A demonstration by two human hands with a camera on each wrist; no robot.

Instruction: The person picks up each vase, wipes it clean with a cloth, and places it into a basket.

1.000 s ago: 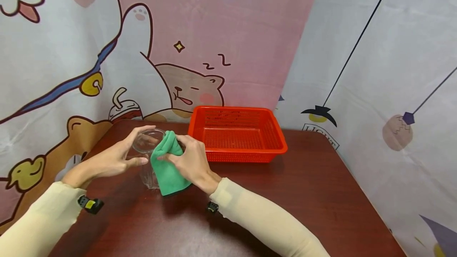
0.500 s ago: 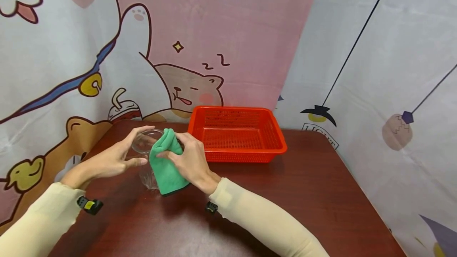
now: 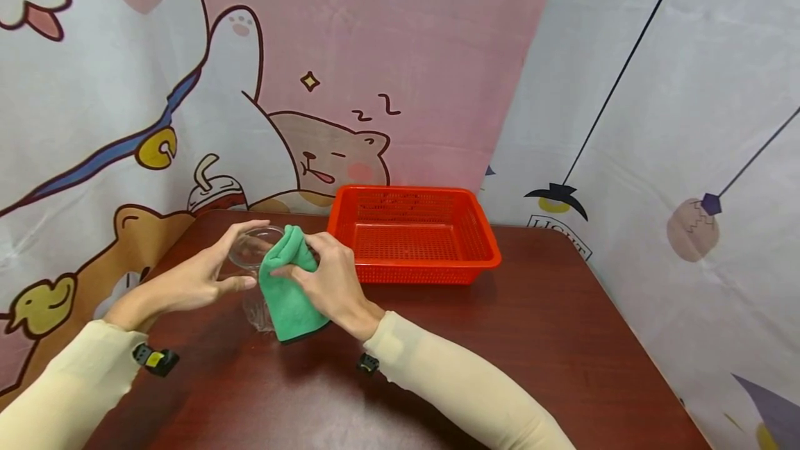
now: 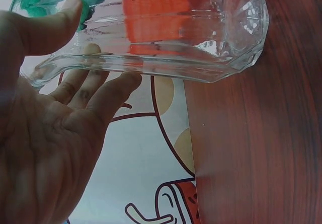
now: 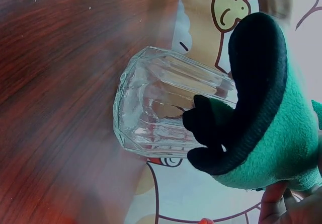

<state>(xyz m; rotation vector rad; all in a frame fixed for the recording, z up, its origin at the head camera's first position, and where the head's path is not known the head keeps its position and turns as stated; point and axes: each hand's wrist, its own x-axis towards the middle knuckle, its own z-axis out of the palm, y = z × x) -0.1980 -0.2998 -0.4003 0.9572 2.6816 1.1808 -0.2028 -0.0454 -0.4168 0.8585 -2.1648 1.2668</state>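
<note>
A clear glass vase (image 3: 257, 314) with a flared rim and faceted base is upright at the left of the table. My left hand (image 3: 190, 280) holds it near the top; in the left wrist view its thumb and fingers lie on either side of the glass vessel (image 4: 201, 32). With my right hand (image 3: 337, 280) I pinch a green cloth (image 3: 290, 304), folded at the rim and hanging down the vase's right side. In the right wrist view the cloth's dark edging (image 5: 259, 83) covers part of the vase. I cannot tell whether the base touches the table.
A red perforated plastic basket (image 3: 406, 273) stands at the back of the dark reddish-brown table (image 3: 500, 346), right of my hands. Behind and beside the table hang cloth backdrops (image 3: 437, 54) printed with cartoon animals.
The cloth and my right hand have shifted very slightly left. My left hand keeps its hold on the vase, and the basket stays in place.
</note>
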